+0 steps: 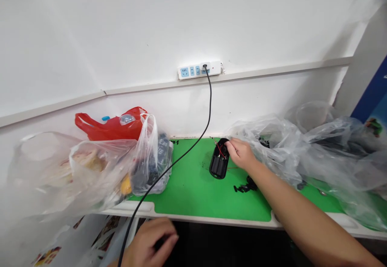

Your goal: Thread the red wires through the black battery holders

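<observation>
My right hand (pixel 241 153) is closed on the upper right edge of a black plastic housing (pixel 218 169). The housing is oblong with rounded ends, and its inner side faces up, showing red wires (pixel 220 149) and what looks like a battery compartment. Below that hand, small black parts (pixel 248 185) lie in a loose heap on the green mat (pixel 193 200), partly hidden by my forearm. Down at the table's front edge, my left hand (pixel 152 238) is curled closed beside a black cable (pixel 137 210), with nothing visible in its fingers.
The cable hangs from a white power strip (pixel 199 70) on the wall and crosses the table. Clear plastic bags (pixel 99 178) and a red bag (pixel 113 126) crowd the left side. More clear bags (pixel 302 146), some holding black parts, fill the right side.
</observation>
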Tool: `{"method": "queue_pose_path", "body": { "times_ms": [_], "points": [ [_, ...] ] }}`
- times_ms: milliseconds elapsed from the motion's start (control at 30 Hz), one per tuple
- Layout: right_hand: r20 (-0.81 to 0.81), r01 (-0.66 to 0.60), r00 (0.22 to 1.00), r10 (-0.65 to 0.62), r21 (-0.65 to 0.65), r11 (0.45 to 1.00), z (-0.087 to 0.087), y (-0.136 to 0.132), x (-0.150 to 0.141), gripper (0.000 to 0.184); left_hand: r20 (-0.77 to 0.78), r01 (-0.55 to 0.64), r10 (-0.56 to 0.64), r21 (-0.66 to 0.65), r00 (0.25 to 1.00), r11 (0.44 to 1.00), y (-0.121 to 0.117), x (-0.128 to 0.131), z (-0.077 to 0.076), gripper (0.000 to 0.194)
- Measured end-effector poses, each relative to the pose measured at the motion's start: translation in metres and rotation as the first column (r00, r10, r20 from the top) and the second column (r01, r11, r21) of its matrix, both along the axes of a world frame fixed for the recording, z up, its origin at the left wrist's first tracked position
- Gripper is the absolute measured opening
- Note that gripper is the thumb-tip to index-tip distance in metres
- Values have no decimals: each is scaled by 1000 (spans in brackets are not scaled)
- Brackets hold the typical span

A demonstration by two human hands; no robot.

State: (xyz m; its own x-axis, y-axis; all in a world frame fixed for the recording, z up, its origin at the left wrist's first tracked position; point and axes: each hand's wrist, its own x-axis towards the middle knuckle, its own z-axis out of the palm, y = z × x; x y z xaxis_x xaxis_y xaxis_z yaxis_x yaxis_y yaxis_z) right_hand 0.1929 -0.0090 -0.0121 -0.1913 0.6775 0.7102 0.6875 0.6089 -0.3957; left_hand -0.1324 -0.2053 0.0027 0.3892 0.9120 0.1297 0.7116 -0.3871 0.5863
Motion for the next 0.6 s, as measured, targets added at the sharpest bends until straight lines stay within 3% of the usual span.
{"method": "queue_pose_path", "body": {
  "times_ms": [33,100,167,233,300,400,500,600],
  "points": [
    [1,-7,1000,7,7,1000,1,-1,0,39,76,23,-21,-22,997,999,16,17,11,22],
    [18,-20,1000,20,11,1000,2,-1,0,39,327,-64,111,-153,939,986,55,51,23,24],
    [41,-30,999,29,14,999,3,-1,0,38,574,-76,305,-388,760,919,95,83,23,36],
    [63,-35,997,34,17,999,4,-1,1,38,698,50,382,-512,606,858,130,114,16,42],
    [70,-40,997,39,7,999,4,0,2,37,744,260,376,-582,552,770,156,139,7,42],
    [11,-65,998,65,-55,996,4,4,5,35,793,452,377,-591,479,668,176,164,-5,43],
    [-120,-166,981,152,-121,979,0,9,6,31,824,487,417,-564,383,667,184,169,-15,48],
    [-232,-293,940,249,-176,940,-6,12,4,31,834,495,429,-551,346,672,189,161,-22,46]
  ]
}}
